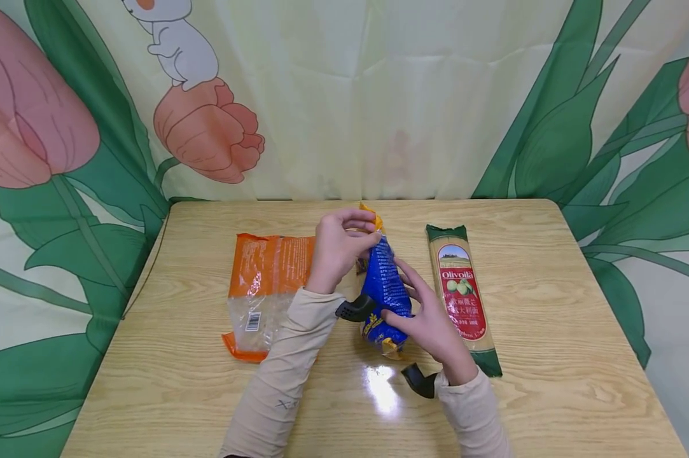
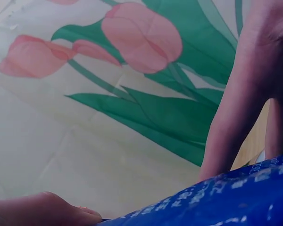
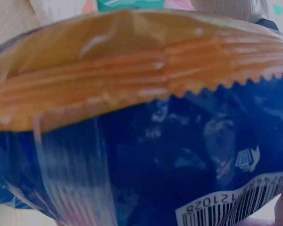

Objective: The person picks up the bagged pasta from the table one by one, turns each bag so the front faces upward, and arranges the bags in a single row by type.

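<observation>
A blue plastic bag point(image 1: 385, 280) with orange ends and white print stands slightly tilted at the table's middle. My left hand point(image 1: 338, 248) pinches its narrow, gathered orange top. Lower down, my right hand point(image 1: 432, 324) grips the bag's right side, thumb in front and fingers partly hidden behind it. Up close in the right wrist view, the bag point(image 3: 146, 155) shows a zigzag-edged orange seal and a barcode. The left wrist view catches the printed blue surface point(image 2: 226, 202) with fingers on it. The bag's contents cannot be made out.
An orange and clear packet point(image 1: 270, 267) with a barcode lies left of the bag, partly behind the left arm. On the right lies a pack of spaghetti point(image 1: 461, 286) with a red label. A small dark item point(image 1: 361, 266) shows behind the blue bag. A tulip-print curtain point(image 1: 424, 114) hangs behind the table.
</observation>
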